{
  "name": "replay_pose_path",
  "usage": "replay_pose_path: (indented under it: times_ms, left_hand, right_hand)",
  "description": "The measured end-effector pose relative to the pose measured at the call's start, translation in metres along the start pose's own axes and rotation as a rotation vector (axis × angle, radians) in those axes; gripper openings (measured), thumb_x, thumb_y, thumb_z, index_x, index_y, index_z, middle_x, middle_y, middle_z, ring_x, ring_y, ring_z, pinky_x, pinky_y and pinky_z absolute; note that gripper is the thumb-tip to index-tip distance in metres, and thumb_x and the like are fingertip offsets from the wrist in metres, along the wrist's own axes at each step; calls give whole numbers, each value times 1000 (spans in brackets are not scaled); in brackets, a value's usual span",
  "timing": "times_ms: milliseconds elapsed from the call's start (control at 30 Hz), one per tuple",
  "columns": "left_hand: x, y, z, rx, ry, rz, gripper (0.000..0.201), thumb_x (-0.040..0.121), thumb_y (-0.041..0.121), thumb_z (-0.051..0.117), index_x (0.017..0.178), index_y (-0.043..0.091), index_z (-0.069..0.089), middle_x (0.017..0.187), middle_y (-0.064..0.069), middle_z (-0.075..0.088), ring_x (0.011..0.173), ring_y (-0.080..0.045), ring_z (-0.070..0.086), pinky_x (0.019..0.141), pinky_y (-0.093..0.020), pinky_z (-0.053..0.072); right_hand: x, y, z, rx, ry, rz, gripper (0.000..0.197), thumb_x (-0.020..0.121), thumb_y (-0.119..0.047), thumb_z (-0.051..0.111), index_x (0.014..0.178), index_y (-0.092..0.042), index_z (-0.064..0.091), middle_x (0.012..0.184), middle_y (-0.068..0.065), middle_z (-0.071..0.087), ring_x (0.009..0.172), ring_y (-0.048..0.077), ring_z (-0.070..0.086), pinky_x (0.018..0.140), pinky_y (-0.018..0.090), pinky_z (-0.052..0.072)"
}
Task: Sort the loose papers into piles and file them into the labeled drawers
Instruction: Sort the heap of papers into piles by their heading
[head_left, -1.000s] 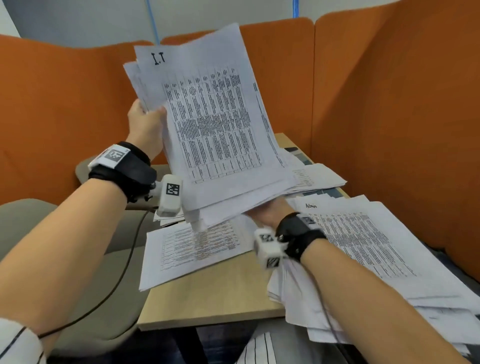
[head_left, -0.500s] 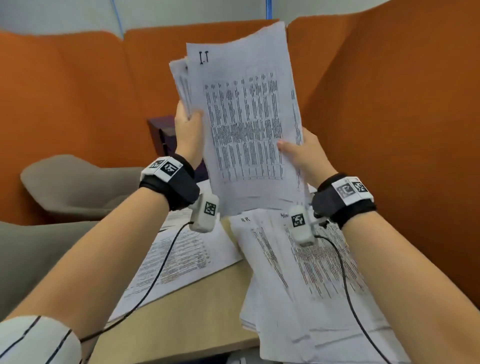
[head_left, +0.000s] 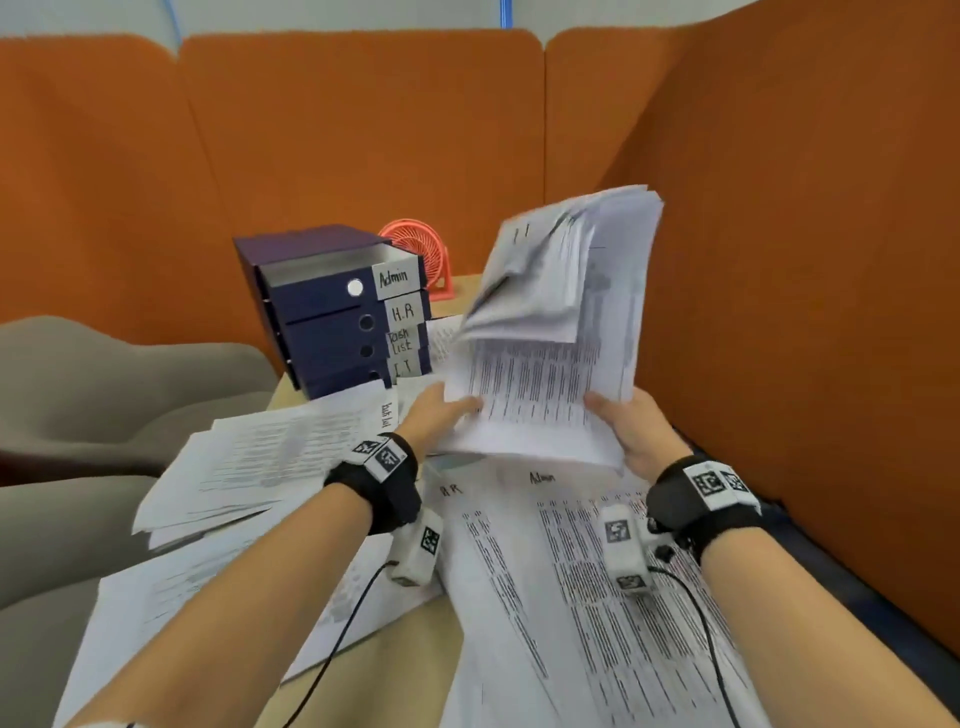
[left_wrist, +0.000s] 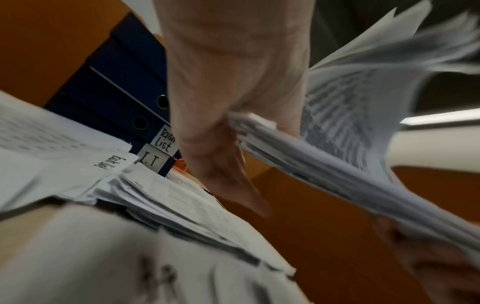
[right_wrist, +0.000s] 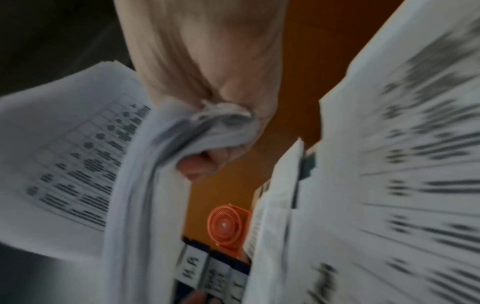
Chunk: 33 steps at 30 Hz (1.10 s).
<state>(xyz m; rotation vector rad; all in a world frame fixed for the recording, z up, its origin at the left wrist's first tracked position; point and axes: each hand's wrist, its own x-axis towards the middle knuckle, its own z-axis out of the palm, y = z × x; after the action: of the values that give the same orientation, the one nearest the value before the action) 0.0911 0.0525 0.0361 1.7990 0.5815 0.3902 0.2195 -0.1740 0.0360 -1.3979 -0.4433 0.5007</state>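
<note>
Both hands hold one thick sheaf of white printed papers (head_left: 550, 364) above the light wooden bench (head_left: 415, 644), its upper sheets curling over and fanning apart. The left hand (head_left: 434, 415) grips the sheaf's lower left edge, thumb on top and fingers (left_wrist: 233, 193) beneath; the right hand (head_left: 636, 434) grips the lower right corner, its fingers (right_wrist: 200, 164) curled round the bunched sheets (the wrist views are blurred).

At the bench's far left corner stands a dark blue four-drawer file box (head_left: 322, 317) with white labels reading Admin, H.R, Task List and I.T; the top Admin drawer (head_left: 332, 283) is pulled partly out. Just behind the box is a small orange desk fan (head_left: 421, 249).

Loose paper piles cover the bench: a fanned pile (head_left: 249, 467) along the left edge, and sheets headed H.R (head_left: 498, 597) and Admin (head_left: 649, 613) toward the near right.
</note>
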Motion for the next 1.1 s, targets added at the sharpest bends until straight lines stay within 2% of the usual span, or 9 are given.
replay_pose_path:
  times_ms: [100, 333, 400, 533, 633, 733, 833, 933, 1100]
  left_hand:
    - [19, 17, 0, -306, -152, -192, 36, 94, 9, 60, 129, 1, 54, 125, -13, 63, 92, -25, 70, 64, -27, 59]
    - [100, 43, 4, -623, 38, -221, 34, 100, -8, 37, 133, -12, 31, 123, -30, 49, 94, -36, 69, 52, -20, 57]
    - [130, 40, 8, -589, 95, -186, 26, 97, -13, 38, 122, -9, 42, 120, -24, 48, 79, -34, 71, 53, -23, 57]
    - [186, 37, 11, -423, 167, -165, 35, 99, -7, 39, 133, -15, 41, 96, -11, 57, 107, -36, 58, 60, -12, 52]
    - [218, 24, 2, -176, 284, -171, 41, 98, 11, 53, 132, -12, 47, 126, -14, 59, 120, -28, 54, 61, -4, 45]
    - [247, 3, -5, -8, 362, -232, 34, 100, 30, 48, 133, 32, 40, 103, -6, 65, 81, -19, 61, 74, -17, 46]
    - [261, -18, -4, 608, 311, -168, 40, 105, 36, 28, 135, 20, 49, 95, 0, 59, 94, -20, 62, 73, -30, 40]
    - [254, -4, 7, 374, 299, -256, 38, 95, 21, 56, 129, 5, 55, 127, -12, 60, 117, -31, 59, 82, -31, 51]
    - [162, 48, 29, 290, 74, -115, 39, 92, 23, 63, 125, 2, 57, 120, -12, 61, 112, -27, 59, 101, -40, 48]
  right_hand:
    - [26, -15, -4, 123, 42, 56, 35, 96, -10, 61, 130, -7, 58, 121, 14, 68, 107, 35, 66, 93, 51, 53]
    - [66, 22, -23, 611, 199, 165, 36, 102, -12, 50, 137, -5, 46, 122, 19, 65, 99, 24, 71, 67, 24, 59]
    - [73, 52, -26, 573, 218, 227, 37, 102, -7, 46, 138, 1, 43, 135, 24, 56, 98, 23, 67, 74, 25, 59]
    - [87, 71, -31, 566, 218, 275, 38, 103, -13, 46, 137, 3, 46, 122, 21, 63, 99, 26, 66, 77, 31, 54]
    - [92, 73, -34, 562, 203, 298, 38, 104, -11, 41, 138, 5, 44, 123, 19, 60, 111, 27, 61, 83, 31, 56]
    - [96, 73, -36, 601, 168, 319, 41, 106, -11, 35, 144, 4, 37, 128, 18, 55, 120, 29, 55, 83, 28, 55]
    - [101, 72, -37, 605, 145, 335, 38, 105, -14, 42, 139, 1, 44, 128, 16, 60, 112, 27, 62, 72, 30, 58]
    - [102, 72, -38, 580, 163, 324, 38, 103, -14, 46, 138, 0, 46, 126, 18, 62, 106, 27, 65, 78, 31, 53]
    - [91, 62, -34, 537, 199, 298, 36, 101, -11, 50, 133, 6, 50, 112, 20, 66, 101, 28, 67, 80, 32, 54]
